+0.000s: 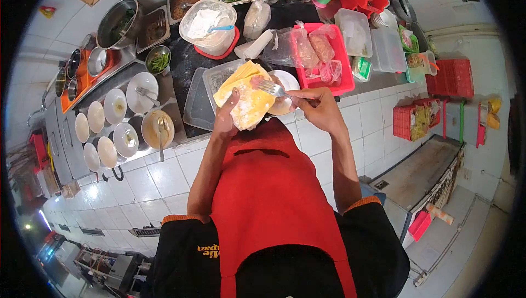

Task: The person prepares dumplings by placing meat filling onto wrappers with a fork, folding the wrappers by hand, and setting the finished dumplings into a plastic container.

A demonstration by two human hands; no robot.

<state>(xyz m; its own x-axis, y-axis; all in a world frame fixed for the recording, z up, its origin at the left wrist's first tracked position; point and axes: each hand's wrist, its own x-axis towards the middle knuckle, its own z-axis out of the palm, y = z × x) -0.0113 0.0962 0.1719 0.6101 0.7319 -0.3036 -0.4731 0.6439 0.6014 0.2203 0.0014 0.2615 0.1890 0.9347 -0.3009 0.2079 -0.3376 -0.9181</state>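
Left hand (226,118): held a stack of yellow dough sheets (249,101) from below, fingers curled up around it.
Right hand (318,109): pinched a fork (272,87), prongs touching the top sheet.
Dough sheets: over the counter edge, at 12 o'clock from the red apron (268,188).
White plate (289,80): just behind the fork.
Pink basket (344,87): at 1 o'clock, bags inside.
Bowls (115,106): at 9 o'clock.

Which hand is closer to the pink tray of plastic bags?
Right. The right hand, holding a fork, sits just short of the pink tray; the left hand, holding yellow wrappers, is farther left.
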